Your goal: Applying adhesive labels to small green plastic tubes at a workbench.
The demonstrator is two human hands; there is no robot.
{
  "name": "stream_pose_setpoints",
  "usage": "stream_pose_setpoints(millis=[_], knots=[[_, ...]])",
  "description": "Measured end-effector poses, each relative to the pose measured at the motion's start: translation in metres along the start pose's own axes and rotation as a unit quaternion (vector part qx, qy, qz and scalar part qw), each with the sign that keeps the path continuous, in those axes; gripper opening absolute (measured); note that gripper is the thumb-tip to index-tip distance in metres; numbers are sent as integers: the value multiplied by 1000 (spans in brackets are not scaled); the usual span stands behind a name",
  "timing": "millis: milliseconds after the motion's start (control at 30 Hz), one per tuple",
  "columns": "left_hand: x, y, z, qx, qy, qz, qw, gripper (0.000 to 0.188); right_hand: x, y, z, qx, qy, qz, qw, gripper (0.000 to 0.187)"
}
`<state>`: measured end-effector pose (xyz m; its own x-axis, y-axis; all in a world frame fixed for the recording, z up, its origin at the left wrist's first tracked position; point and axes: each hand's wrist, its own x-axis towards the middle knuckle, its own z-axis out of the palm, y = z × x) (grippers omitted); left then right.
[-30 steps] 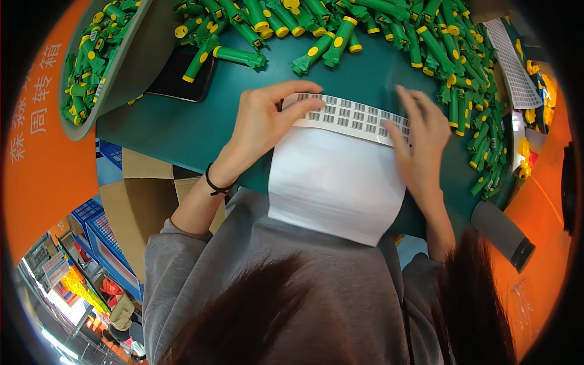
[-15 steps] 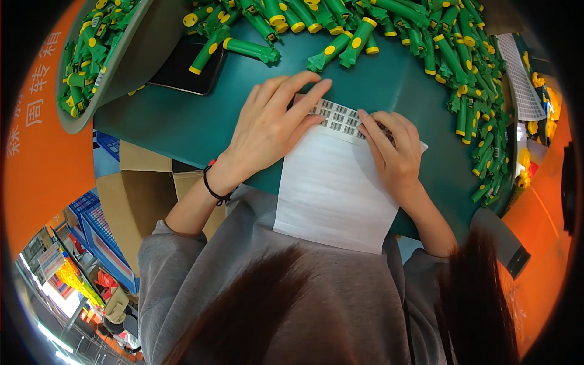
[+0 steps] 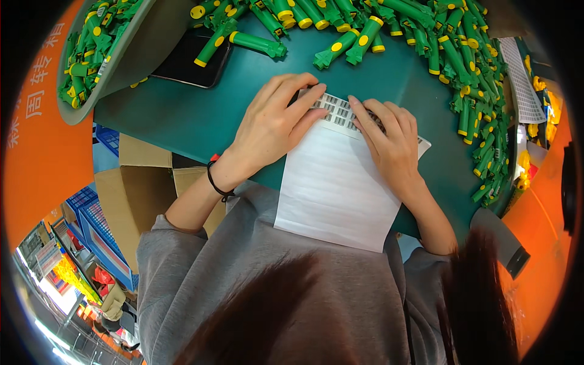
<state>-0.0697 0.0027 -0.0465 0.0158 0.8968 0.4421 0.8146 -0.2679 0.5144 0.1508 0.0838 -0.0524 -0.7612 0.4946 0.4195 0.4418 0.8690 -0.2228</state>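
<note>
Green worktable point(image 3: 182, 115) fills the upper view, its near edge against the person's grey-sleeved body. Grey tub point(image 3: 143, 45) at upper left, tilted open toward the table, holds a heap of green-and-yellow toy parts point(image 3: 82, 52); many more of the same green pieces point(image 3: 462, 67) lie loose across the table's far and right side. Orange bin wall point(image 3: 42, 152) at left carries pale printed characters. Open cardboard box point(image 3: 131, 188) sits below the table edge at left; contents not discernible. White label sheet point(image 3: 337, 185) lies flat at the table's near edge, overhanging toward the lap, mostly bare backing, with rows of small black-and-white barcode stickers point(image 3: 337, 112) along its top. Black phone point(image 3: 188, 61) lies face down beside the tub. Left hand point(image 3: 271, 131) rests open, palm down, fingers pressing the sheet's upper left corner. Right hand point(image 3: 389, 143) lies flat on the upper right, fingertips on the sticker rows; neither grasps anything.
</note>
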Motion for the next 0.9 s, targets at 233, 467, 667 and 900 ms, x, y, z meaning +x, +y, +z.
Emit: stream_pose_setpoints(millis=[233, 467, 667, 900], knots=[[-6, -7, 3, 14, 30, 66, 997, 30, 0, 2, -1, -1, -6, -21, 1000, 40], [-4, -2, 1, -8, 8, 1, 1000, 31, 7, 0, -1, -11, -21, -24, 999, 39], [-7, -5, 2, -12, 49, 50, 998, 31, 0, 3, -6, -39, -25, -78, 996, 43], [-5, -5, -1, -37, 19, -10, 999, 28, -2, 2, -10, 36, 16, 46, 998, 43]])
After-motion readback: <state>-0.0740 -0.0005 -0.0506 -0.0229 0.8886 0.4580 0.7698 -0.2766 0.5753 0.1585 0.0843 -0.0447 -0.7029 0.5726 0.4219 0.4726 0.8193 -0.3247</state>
